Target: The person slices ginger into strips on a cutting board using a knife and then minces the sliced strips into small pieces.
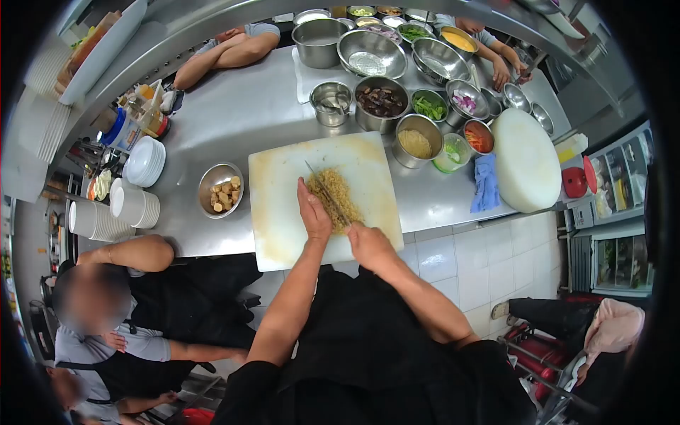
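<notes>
A white cutting board (280, 166) with yellowed edges lies at the counter's front edge. On it is a pile of finely minced pale-yellow food (343, 191), possibly ginger or garlic. My right hand (373, 246) is wrapped round the handle of a knife (327, 193), whose blade lies slantwise across the pile, tip pointing away to the left. Flat beside the blade, my left hand (315, 216) has its fingers stretched out and seems to touch the blade or the mince's left edge. Left of the board, a steel bowl (205, 205) holds chunks that look like ginger.
Steel pots and bowls of ingredients, including dark pieces (382, 101), crowd the back right. A round white board (524, 159) and blue cloth (485, 185) are at right. Stacked white bowls (138, 205) stand left. A co-worker's forearm (131, 253) rests at the front left; others stand across the counter.
</notes>
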Motion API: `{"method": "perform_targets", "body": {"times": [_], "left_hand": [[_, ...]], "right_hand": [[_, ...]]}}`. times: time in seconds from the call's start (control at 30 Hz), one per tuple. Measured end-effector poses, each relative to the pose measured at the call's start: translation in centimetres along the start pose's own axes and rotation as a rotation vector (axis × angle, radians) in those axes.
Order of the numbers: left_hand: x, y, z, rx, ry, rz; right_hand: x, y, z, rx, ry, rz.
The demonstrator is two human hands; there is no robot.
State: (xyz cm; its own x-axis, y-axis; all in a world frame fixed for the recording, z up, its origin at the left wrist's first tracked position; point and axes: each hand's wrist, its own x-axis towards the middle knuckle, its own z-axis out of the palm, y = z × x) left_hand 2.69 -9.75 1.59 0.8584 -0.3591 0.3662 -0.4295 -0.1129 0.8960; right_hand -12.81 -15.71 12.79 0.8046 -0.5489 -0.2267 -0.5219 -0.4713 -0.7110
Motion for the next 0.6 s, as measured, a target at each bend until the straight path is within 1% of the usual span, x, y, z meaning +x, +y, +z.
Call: {"method": "perform_targets", "body": {"times": [0.03, 0.1, 0.13, 0.17, 0.23, 0.27, 0.3, 0.37, 0.4, 0.43, 0.5, 0.53, 0.6], "left_hand": [[0.3, -0.6, -0.7, 0.003, -0.012, 0.005], [3.0, -2.2, -1.7, 0.155, -0.122, 0.022], [4.4, -2.8, -2.0, 0.290, -0.177, 0.043], [5.7, -3.4, -2.0, 0.282, -0.176, 0.050], [8.0, -4.7, -1.6, 0.444, -0.439, 0.085], [7.9, -5.7, -0.2, 0.478, -0.372, 0.204], [8.1, -5.0, 0.4, 0.474, -0.372, 0.214], [8.0, -2.4, 0.9, 0.079, -0.625, 0.137], [7.6, -0.4, 1.0, -0.026, -0.659, -0.003], [7.4, 0.3, 0.4, -0.024, -0.661, -0.006], [6.7, 1.3, -0.9, 0.143, -0.705, -0.097], [6.1, 1.0, -1.5, 0.151, -0.711, -0.096], [4.5, 0.4, -2.5, 0.018, -0.421, -0.098]], "right_hand": [[-0.1, 0.2, -0.5, 0.026, 0.004, -0.038], [-0.1, 0.5, -2.0, 0.057, 0.035, -0.033], [0.1, 0.8, -2.7, 0.031, 0.086, -0.009], [0.4, 1.1, -3.4, 0.004, 0.137, 0.014], [2.0, 3.0, -3.6, -0.051, 0.202, 0.011], [2.7, 3.8, -3.6, -0.101, 0.172, 0.033], [3.1, 4.1, -3.7, -0.151, 0.140, 0.058], [2.6, 3.2, -3.3, -0.173, 0.122, 0.046], [2.0, 2.4, -3.4, -0.161, 0.089, 0.018], [1.7, 2.1, -3.4, -0.147, 0.053, -0.010], [1.0, 2.2, -3.3, -0.068, 0.010, -0.019], [-0.1, 1.3, -3.9, -0.028, -0.024, -0.028], [-0.9, 0.7, -3.2, 0.018, -0.059, -0.037]]}}
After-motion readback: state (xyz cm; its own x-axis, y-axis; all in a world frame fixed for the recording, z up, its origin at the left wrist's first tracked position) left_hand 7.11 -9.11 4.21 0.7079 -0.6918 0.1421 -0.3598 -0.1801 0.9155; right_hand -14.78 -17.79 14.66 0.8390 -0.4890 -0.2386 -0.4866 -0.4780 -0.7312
